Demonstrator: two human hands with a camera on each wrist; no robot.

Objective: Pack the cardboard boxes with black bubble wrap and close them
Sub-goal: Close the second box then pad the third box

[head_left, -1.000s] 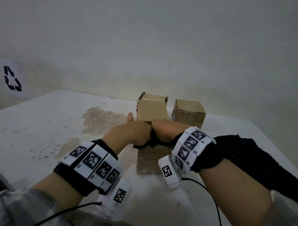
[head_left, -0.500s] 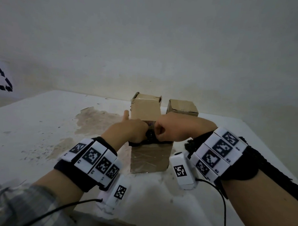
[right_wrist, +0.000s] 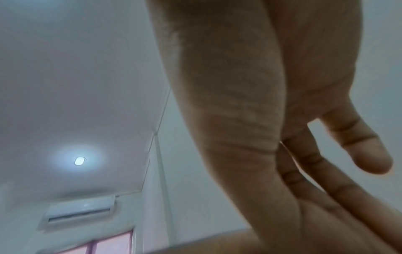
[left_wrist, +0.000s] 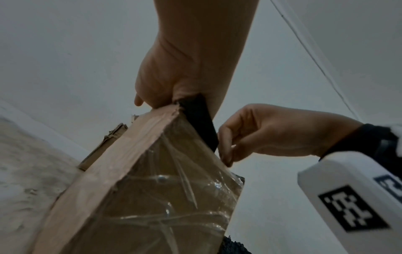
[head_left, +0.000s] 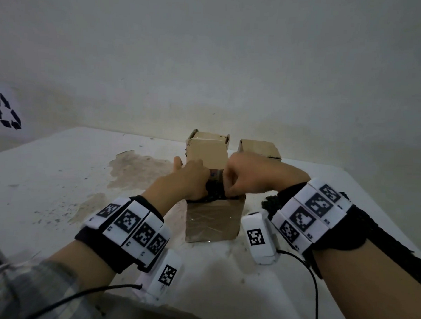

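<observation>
A taped cardboard box (head_left: 213,219) stands upright on the white table (head_left: 61,178) in front of me. Black bubble wrap (head_left: 215,194) bulges out of its open top. My left hand (head_left: 192,180) lies over the top's left side, fingers curled down onto the wrap and thumb sticking out. My right hand (head_left: 242,179) is curled like a fist and pinches the wrap from the right. From the left wrist view, the black wrap (left_wrist: 200,120) runs from under my left hand (left_wrist: 174,77) to the right hand's fingertips (left_wrist: 226,154), along the box (left_wrist: 152,189) edge. The box's inside is hidden.
Two more cardboard boxes stand behind: one with raised flaps (head_left: 207,147) and a closed one (head_left: 260,149) to its right. A heap of black bubble wrap (head_left: 392,239) lies under my right forearm near the table's right edge. A brown stain (head_left: 137,168) marks the table.
Both hands have stayed on the wrap at the box's top. My right forearm has lifted and swung out to the right, and more of the box's taped front shows below the hands.
</observation>
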